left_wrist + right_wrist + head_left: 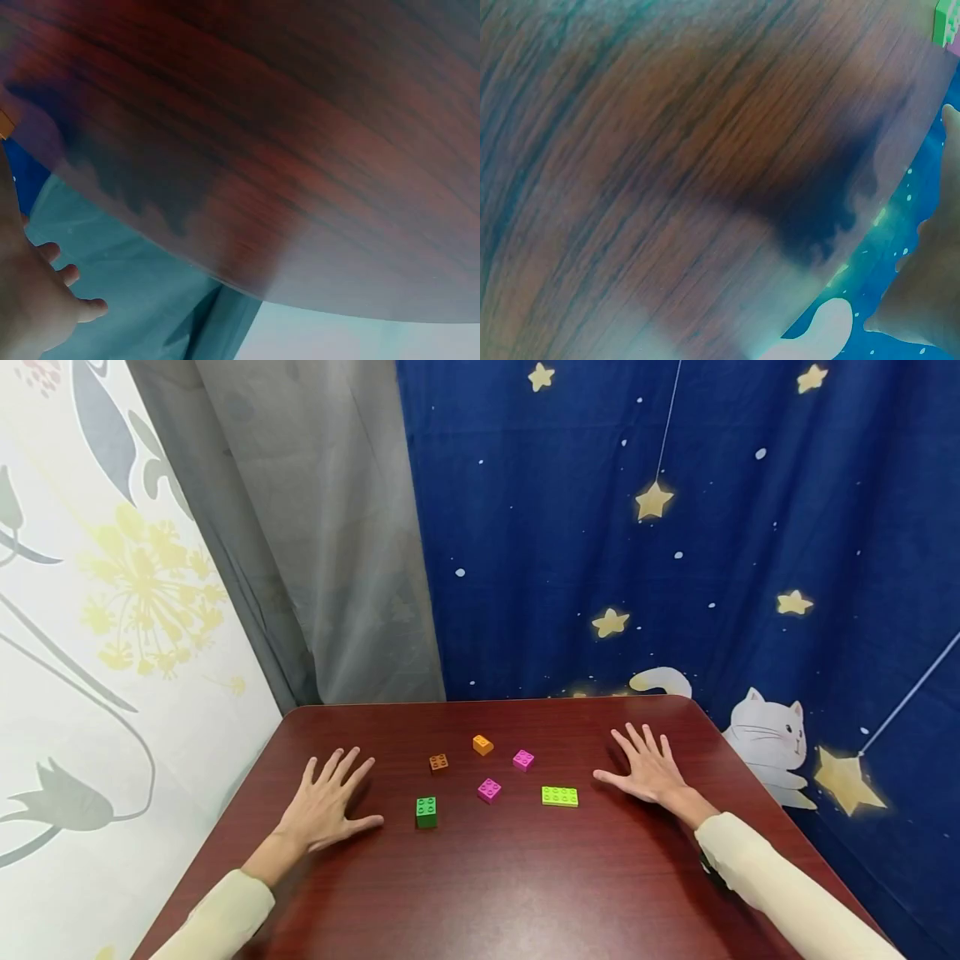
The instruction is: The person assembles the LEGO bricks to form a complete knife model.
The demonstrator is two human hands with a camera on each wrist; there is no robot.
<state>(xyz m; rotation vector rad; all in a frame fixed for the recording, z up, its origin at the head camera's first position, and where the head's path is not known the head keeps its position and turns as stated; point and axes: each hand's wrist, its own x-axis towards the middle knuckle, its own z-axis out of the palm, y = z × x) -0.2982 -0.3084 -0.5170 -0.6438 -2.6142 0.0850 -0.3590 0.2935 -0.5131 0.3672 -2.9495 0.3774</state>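
Note:
My left hand (324, 806) is spread over the left part of the table, fingers straight, holding nothing. Nearest to it stands a green block (426, 812), apart from the thumb. On the right side my right hand (647, 768) is spread the same way, also with nothing in it. A lime-green long block (559, 797) lies just left of its thumb. Between the hands are a brown block (438, 762), an orange block (482, 745) and two magenta blocks, one farther back (523, 760) and one closer (489, 790). The wrist views show each hand only partly, at the frame edge.
The dark red-brown table (480, 885) has rounded far corners. Behind it hang a grey curtain (337, 527) and a blue curtain (525, 568) with stars and a white cat. A patterned white wall (67, 693) rises on the left.

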